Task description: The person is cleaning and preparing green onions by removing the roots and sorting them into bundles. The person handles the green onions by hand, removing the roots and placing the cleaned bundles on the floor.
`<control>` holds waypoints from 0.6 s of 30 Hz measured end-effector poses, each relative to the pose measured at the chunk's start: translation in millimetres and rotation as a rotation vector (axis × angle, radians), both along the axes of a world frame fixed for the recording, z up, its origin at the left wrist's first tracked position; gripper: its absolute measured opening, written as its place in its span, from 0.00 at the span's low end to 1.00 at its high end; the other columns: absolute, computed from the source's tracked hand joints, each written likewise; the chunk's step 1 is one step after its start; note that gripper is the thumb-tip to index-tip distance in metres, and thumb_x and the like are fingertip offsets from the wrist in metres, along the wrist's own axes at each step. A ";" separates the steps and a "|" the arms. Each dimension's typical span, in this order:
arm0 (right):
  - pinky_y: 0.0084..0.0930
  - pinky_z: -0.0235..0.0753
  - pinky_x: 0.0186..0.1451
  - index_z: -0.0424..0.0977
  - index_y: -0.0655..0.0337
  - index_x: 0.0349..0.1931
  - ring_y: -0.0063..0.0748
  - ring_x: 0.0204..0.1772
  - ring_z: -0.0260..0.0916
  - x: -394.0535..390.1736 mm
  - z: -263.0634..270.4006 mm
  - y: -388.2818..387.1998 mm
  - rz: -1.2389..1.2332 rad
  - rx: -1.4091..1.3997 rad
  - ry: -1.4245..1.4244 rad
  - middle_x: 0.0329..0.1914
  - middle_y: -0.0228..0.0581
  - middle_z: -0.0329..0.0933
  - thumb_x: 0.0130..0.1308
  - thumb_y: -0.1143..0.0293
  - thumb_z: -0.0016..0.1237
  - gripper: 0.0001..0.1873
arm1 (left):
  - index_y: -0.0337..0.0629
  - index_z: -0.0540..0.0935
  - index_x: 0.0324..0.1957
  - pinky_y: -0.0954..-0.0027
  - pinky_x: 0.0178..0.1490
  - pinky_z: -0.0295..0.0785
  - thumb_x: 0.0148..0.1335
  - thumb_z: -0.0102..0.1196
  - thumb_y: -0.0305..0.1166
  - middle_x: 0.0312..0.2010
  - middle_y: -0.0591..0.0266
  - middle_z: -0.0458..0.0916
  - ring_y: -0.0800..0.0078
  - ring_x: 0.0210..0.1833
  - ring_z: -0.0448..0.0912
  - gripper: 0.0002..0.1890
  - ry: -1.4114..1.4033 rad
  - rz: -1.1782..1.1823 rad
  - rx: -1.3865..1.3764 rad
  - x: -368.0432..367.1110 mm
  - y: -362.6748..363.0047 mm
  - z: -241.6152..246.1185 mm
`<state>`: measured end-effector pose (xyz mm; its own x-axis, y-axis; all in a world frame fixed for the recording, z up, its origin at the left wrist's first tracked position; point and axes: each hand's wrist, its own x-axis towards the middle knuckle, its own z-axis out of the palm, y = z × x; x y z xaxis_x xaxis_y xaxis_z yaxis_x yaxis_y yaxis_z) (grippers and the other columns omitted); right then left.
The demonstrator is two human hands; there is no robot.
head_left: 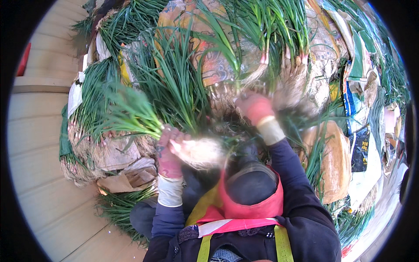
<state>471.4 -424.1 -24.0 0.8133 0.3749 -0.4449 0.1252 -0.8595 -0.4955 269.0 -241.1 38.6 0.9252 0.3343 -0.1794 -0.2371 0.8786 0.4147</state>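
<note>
My left hand (168,152), in a stained pinkish glove, grips a bunch of young green garlic plants (147,122) by the lower stems. The leaves fan out to the left, and pale roots (203,152) hang blurred to the right. My right hand (257,106), in a pink-red glove with a cream cuff, is at the root end of a green garlic stalk (237,83); motion blur hides whether the fingers are closed on it. Beyond that hand, more rooted garlic plants (288,55) lie over a printed woven sack (212,49).
Piled garlic plants (95,95) with matted roots are at the left, beside a pale panelled surface (39,140). A tan sack (335,157) and a white printed sack (365,173) stand at the right. My knee (252,186) is close below the hands, beside a red apron (262,211).
</note>
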 end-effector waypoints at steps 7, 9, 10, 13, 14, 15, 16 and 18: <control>0.38 0.72 0.45 0.75 0.65 0.36 0.49 0.39 0.74 -28.8 24.5 13.8 0.204 0.490 0.268 0.33 0.52 0.76 0.54 0.54 0.46 0.21 | 0.39 0.68 0.44 0.62 0.50 0.69 0.54 0.51 0.31 0.28 0.64 0.68 0.70 0.31 0.69 0.16 0.320 -0.062 0.123 3.6 -22.9 -3.1; 0.37 0.73 0.41 0.76 0.63 0.30 0.49 0.37 0.75 -42.7 36.3 22.5 0.391 0.307 0.012 0.29 0.51 0.76 0.54 0.53 0.45 0.20 | 0.34 0.68 0.52 0.61 0.55 0.70 0.54 0.54 0.27 0.46 0.49 0.75 0.59 0.50 0.75 0.22 0.389 -0.047 0.066 7.6 -23.0 -5.2; 0.38 0.73 0.40 0.76 0.63 0.29 0.49 0.36 0.75 -48.4 41.2 25.2 0.442 0.197 0.023 0.28 0.50 0.76 0.55 0.53 0.43 0.19 | 0.32 0.67 0.54 0.61 0.56 0.69 0.55 0.52 0.25 0.47 0.49 0.75 0.60 0.52 0.74 0.23 0.565 0.015 0.106 7.3 -26.3 -7.2; 0.39 0.73 0.36 0.76 0.60 0.28 0.49 0.30 0.74 -62.1 50.0 35.7 0.659 0.125 0.011 0.25 0.48 0.76 0.56 0.55 0.43 0.17 | 0.30 0.69 0.55 0.73 0.53 0.69 0.56 0.52 0.30 0.47 0.52 0.76 0.68 0.49 0.75 0.24 0.558 -0.035 0.366 6.3 -35.0 -17.9; 0.39 0.73 0.34 0.76 0.60 0.29 0.50 0.28 0.73 -64.6 51.5 37.7 0.736 0.096 0.027 0.24 0.47 0.75 0.57 0.56 0.43 0.16 | 0.30 0.70 0.55 0.77 0.47 0.69 0.57 0.52 0.31 0.48 0.53 0.76 0.73 0.46 0.75 0.24 0.659 -0.076 0.530 3.0 -35.2 -20.4; 0.39 0.72 0.34 0.76 0.59 0.29 0.49 0.28 0.73 -67.9 52.7 39.3 0.793 0.136 -0.029 0.23 0.47 0.75 0.57 0.56 0.43 0.16 | 0.33 0.73 0.53 0.77 0.44 0.69 0.58 0.50 0.31 0.48 0.54 0.77 0.74 0.44 0.74 0.21 0.635 -0.057 0.621 0.3 -39.7 -24.1; 0.39 0.72 0.33 0.75 0.59 0.29 0.49 0.27 0.73 -69.1 54.0 38.3 0.856 0.170 -0.063 0.23 0.47 0.75 0.58 0.56 0.42 0.16 | 0.33 0.75 0.50 0.73 0.43 0.71 0.60 0.47 0.40 0.46 0.53 0.78 0.70 0.45 0.75 0.22 0.602 -0.081 0.829 -1.7 -36.2 -26.6; 0.41 0.73 0.35 0.76 0.62 0.33 0.49 0.32 0.75 -70.0 57.6 33.8 1.019 0.247 -0.045 0.24 0.48 0.76 0.58 0.59 0.41 0.16 | 0.33 0.78 0.46 0.69 0.44 0.72 0.61 0.44 0.52 0.43 0.51 0.79 0.66 0.45 0.76 0.28 0.578 -0.170 1.004 -5.5 -33.1 -31.9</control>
